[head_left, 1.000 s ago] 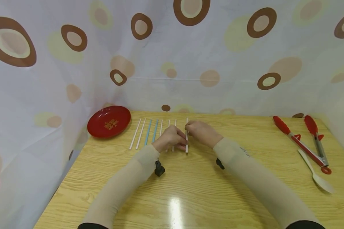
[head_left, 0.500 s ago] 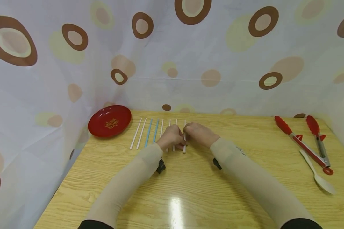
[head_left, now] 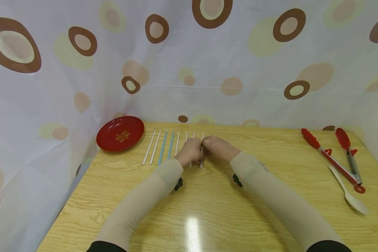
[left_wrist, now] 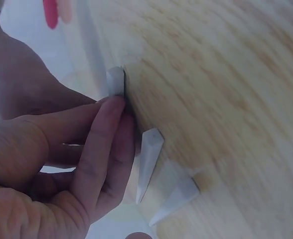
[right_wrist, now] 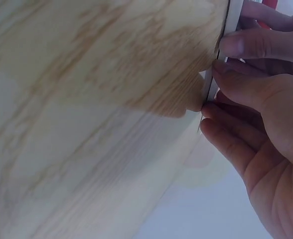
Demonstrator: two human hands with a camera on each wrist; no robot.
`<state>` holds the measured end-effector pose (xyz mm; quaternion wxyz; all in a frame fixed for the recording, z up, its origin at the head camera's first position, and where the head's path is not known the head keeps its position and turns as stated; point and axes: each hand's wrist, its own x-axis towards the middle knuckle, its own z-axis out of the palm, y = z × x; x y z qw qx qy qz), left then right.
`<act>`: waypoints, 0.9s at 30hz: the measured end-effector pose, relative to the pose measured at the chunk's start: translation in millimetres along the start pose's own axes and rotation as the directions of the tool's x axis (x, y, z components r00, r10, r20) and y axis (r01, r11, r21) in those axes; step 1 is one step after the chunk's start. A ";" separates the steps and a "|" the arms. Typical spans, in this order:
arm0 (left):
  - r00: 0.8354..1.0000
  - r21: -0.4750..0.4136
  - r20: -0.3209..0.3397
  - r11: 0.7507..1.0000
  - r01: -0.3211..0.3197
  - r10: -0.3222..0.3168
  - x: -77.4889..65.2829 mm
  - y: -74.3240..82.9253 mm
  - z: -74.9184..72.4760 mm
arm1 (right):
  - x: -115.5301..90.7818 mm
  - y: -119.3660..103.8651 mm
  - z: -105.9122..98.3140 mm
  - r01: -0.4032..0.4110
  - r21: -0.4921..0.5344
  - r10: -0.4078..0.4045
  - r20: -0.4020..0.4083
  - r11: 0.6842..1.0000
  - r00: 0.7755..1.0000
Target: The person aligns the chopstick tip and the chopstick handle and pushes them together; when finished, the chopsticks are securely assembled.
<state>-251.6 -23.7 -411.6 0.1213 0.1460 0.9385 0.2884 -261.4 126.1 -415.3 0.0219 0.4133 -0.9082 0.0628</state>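
A row of white and blue chopsticks lies on the table. At its right end is a white chopstick, which both hands pinch. My left hand holds it close to the near end; in the left wrist view that blunt chopstick end pokes out past the fingertips. Toward the far end, my right hand has thumb and fingers on it, as the right wrist view shows along the white chopstick. Two blue chopsticks lie left of my left hand, beside a white pair. The left hand partly covers other white chopsticks.
A red plate with gold lettering sits at the back left corner. On the right lie two red-tipped tongs and a cream spoon. A patterned cloth hangs behind and beside the wooden table.
Both hands have shifted slightly left with the right-end white chopstick, bringing it nearer the row. Its near end has swung a little further left. The other chopsticks keep their places.
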 end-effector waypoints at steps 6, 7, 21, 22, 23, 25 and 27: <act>1.000 0.059 -0.012 0.998 -0.011 0.011 0.2 2.2 0.6 | -1.0 -1.1 -1.2 0.024 -0.010 -0.024 -0.028 1.000 0.999; 1.000 0.065 -0.012 0.998 -0.010 0.011 0.0 2.5 0.5 | -1.2 -1.4 -1.2 0.022 -0.010 -0.022 -0.030 1.000 0.999; 1.000 0.067 0.000 0.998 -0.007 0.007 -3.6 0.7 0.1 | -1.1 -2.6 2.2 0.021 0.007 -0.020 -0.040 1.000 0.999; 1.000 0.070 0.003 0.998 -0.009 0.008 -4.2 1.1 -0.8 | -1.3 -2.4 1.8 0.021 0.006 -0.021 -0.042 1.000 0.999; 1.000 0.073 0.004 0.997 -0.010 0.010 -5.1 1.9 -2.1 | -1.6 -2.2 1.0 0.024 0.004 -0.024 -0.044 1.000 0.999; 1.000 0.106 0.002 0.994 -0.027 0.027 -7.4 4.9 -6.2 | -2.4 -1.6 -2.4 0.019 0.011 -0.019 -0.040 1.000 0.999; 0.999 0.157 -0.009 0.986 -0.051 0.053 -10.8 10.0 -12.4 | -4.1 -1.1 -9.8 0.005 0.016 -0.004 -0.039 1.000 0.999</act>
